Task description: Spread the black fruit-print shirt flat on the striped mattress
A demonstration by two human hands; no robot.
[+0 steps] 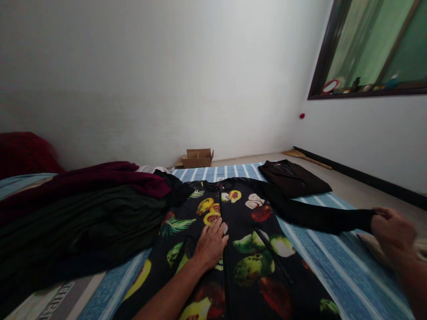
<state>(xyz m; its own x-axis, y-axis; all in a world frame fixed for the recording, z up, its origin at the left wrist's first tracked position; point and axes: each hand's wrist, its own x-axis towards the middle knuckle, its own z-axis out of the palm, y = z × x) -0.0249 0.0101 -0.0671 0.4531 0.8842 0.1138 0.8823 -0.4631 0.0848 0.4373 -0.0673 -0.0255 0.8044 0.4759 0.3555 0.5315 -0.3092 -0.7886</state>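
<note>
A black zip-up jacket [240, 235] printed with fruit lies spread out, front up, on a blue and white striped bed cover [316, 240]. My left hand [213, 242] rests flat on its front beside the zip, fingers stretched out. Off to the right, my right hand [393, 229] is closed on the end of the jacket's plain black sleeve [320, 215], which it draws out sideways. That hand is slightly blurred. The jacket's other sleeve is mostly hidden near the clothes at the left.
Dark green and maroon clothes [86, 213] are heaped at the left. A folded dark brown garment [293, 178] lies at the back right. Behind the bed stands an open cardboard box [199, 158] by the wall. A window [370, 49] is at the upper right.
</note>
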